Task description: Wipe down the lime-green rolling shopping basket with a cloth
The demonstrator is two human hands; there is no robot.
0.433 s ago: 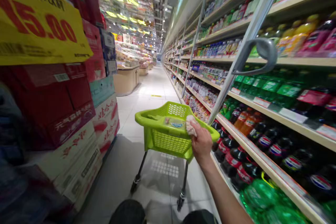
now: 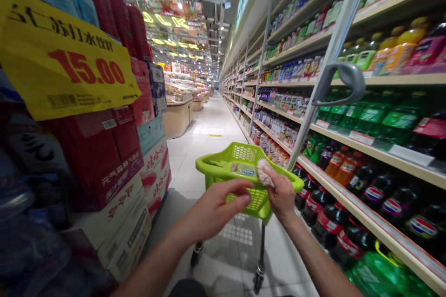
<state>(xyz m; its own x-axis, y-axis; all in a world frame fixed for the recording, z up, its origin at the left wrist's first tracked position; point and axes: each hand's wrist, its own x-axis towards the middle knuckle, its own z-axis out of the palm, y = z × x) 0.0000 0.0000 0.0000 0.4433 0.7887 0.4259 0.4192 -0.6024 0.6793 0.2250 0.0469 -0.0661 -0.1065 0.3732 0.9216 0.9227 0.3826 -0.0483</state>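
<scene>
A small lime-green shopping cart (image 2: 216, 167) with a perforated basket and thin metal legs on casters stands in front of me. My right hand (image 2: 281, 195) is closed on a crumpled whitish cloth or tissue (image 2: 265, 171) at the right part of the cart's near rim. Stretched in from the lower left, my left hand (image 2: 223, 206) hangs before the basket with thumb and fingers apart, holding nothing. A clear label (image 2: 243, 170) with a blue mark sits at the middle of the near rim, just left of the cloth.
Stacked drink cartons (image 2: 118, 162) rise close on the left under a yellow price sign (image 2: 80, 60). Shelves of bottles (image 2: 379, 146) line the right, with a grey handle-like loop (image 2: 343, 84) on an upright. Ahead, a tiled aisle (image 2: 209, 120) runs past wooden display counters (image 2: 177, 118).
My left hand has come into view from the lower left and reached toward the cart. The view has shifted, so the cart and right hand appear slightly lower and farther right.
</scene>
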